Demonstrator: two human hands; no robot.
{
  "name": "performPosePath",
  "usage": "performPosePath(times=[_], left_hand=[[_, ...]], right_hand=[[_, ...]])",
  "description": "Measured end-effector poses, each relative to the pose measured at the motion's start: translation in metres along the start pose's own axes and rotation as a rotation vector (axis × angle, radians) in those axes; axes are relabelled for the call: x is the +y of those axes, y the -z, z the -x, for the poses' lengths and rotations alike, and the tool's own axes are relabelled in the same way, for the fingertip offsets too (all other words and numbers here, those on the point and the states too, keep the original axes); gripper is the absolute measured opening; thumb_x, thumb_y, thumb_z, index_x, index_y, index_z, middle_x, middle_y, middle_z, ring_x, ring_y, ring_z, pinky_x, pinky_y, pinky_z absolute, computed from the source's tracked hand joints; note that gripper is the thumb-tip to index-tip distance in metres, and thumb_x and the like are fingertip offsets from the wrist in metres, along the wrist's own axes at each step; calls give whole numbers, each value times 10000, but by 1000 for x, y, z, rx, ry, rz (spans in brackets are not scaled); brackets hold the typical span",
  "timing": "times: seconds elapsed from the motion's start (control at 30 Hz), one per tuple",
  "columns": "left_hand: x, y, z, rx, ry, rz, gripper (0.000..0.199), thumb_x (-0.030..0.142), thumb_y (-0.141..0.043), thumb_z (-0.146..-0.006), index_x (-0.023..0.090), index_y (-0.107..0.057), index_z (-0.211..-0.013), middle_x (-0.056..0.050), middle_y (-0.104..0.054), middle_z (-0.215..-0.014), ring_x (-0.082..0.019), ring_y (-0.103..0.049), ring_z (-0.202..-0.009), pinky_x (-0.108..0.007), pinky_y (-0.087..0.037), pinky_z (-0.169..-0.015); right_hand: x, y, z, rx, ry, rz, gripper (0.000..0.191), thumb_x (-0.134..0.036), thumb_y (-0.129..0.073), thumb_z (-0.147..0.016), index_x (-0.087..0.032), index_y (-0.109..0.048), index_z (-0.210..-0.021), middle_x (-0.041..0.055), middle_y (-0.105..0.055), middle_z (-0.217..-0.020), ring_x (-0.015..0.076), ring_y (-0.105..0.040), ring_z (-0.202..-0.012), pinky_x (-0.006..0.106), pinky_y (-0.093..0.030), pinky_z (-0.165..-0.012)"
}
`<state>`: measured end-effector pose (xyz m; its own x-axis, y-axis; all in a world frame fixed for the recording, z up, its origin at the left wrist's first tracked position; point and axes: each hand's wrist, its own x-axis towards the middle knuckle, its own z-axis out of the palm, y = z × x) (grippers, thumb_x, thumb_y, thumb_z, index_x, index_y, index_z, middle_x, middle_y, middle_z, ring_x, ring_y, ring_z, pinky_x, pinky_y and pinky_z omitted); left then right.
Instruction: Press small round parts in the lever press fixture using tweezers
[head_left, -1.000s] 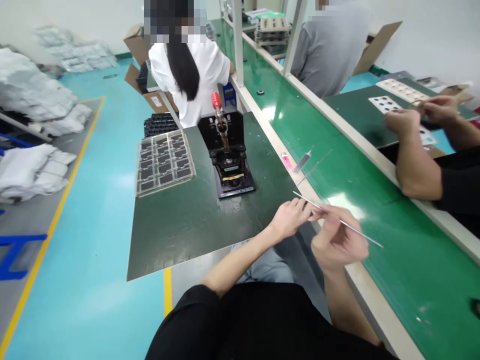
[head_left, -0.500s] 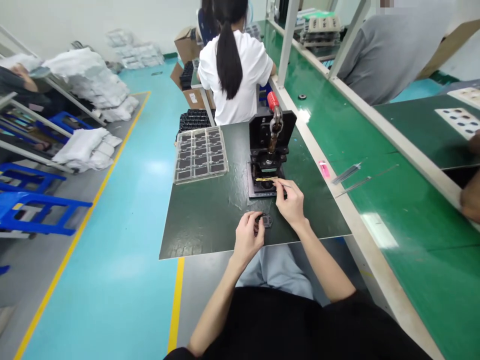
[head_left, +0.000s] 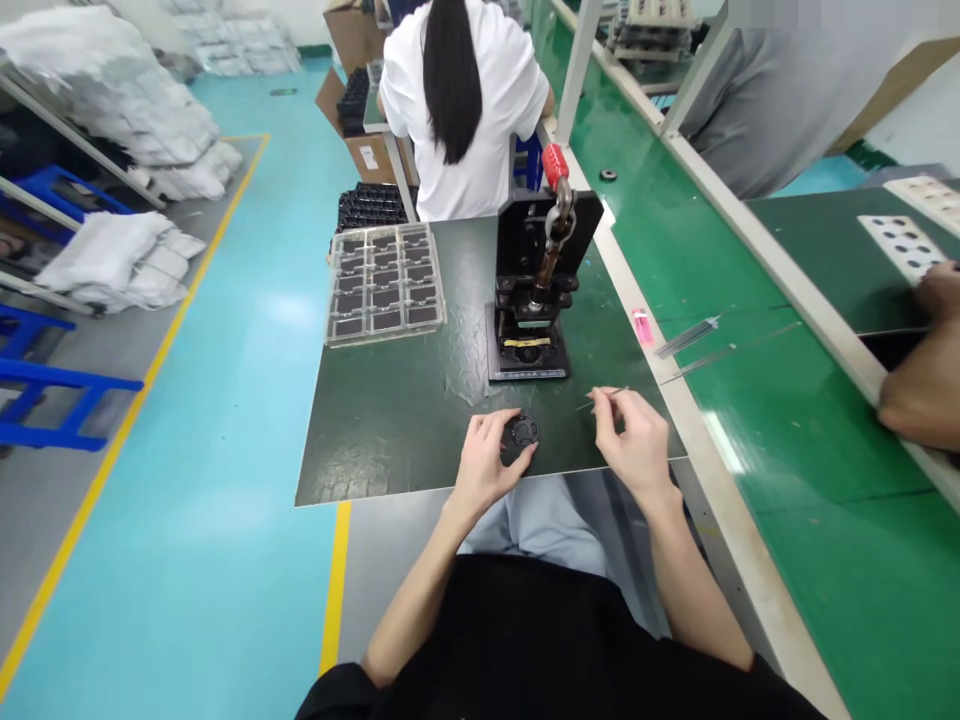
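Note:
My left hand curls its thumb and fingers around the edge of a small round black plastic part at the table's near side. Further right, my right hand pinches a thin metal rod whose tip points left; its exact kind is too small to tell. Beyond both hands stands a black hand press with a red-gripped lever. A yellow strip lies across the press's base, above a dark round seat.
A clear tray of dark parts sits at the table's back left. Thin metal rods and a pink item lie along the right-hand ledge. A co-worker in a white shirt sits ahead; another person's arm shows at right.
My right hand has drawn back from the press base, toward me and to the right, with the thin rod. My left hand stays near the table's edge, its fingers wider around the round part.

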<state>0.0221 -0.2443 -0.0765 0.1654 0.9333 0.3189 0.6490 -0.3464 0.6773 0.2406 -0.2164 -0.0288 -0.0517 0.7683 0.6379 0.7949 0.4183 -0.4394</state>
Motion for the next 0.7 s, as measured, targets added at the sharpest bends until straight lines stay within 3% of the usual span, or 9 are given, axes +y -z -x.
performPosePath(times=[0.13,0.3,0.5,0.7], left_hand=[[0,-2,-1,-9,16,16,401,250,-766,-878,207,-600,-1241,-69,-733,-1115,-221,-643,-973,-313,-553,-734],[-1,-4,-2,-4,25,27,403,252,-784,-869,209,-598,-1224,-61,-730,-1103,-209,-651,-938,-302,-551,-719],[-1,-4,-2,-8,19,62,446,241,-787,-857,205,-561,-1240,-74,-720,-1113,-199,-661,-904,-286,-551,-666],[0,-5,-2,10,2,64,396,250,-773,-874,201,-570,-1210,-66,-710,-1059,-188,-663,-858,-304,-564,-710]], right_hand=[[13,-13,16,-61,-72,-58,258,-310,-509,-1058,-188,-669,-896,54,-729,-771,160,-660,-635,289,-526,-627],[-4,-29,17,8,-195,-247,246,-318,-520,-1053,-205,-674,-898,50,-762,-813,165,-728,-682,285,-586,-670],[-21,-54,21,-99,-79,-338,242,-241,-486,-1054,-209,-663,-891,37,-734,-770,167,-729,-698,282,-588,-676],[-19,-57,24,-115,-25,-315,222,-200,-489,-1046,-211,-668,-915,37,-736,-793,171,-726,-730,297,-590,-710]])
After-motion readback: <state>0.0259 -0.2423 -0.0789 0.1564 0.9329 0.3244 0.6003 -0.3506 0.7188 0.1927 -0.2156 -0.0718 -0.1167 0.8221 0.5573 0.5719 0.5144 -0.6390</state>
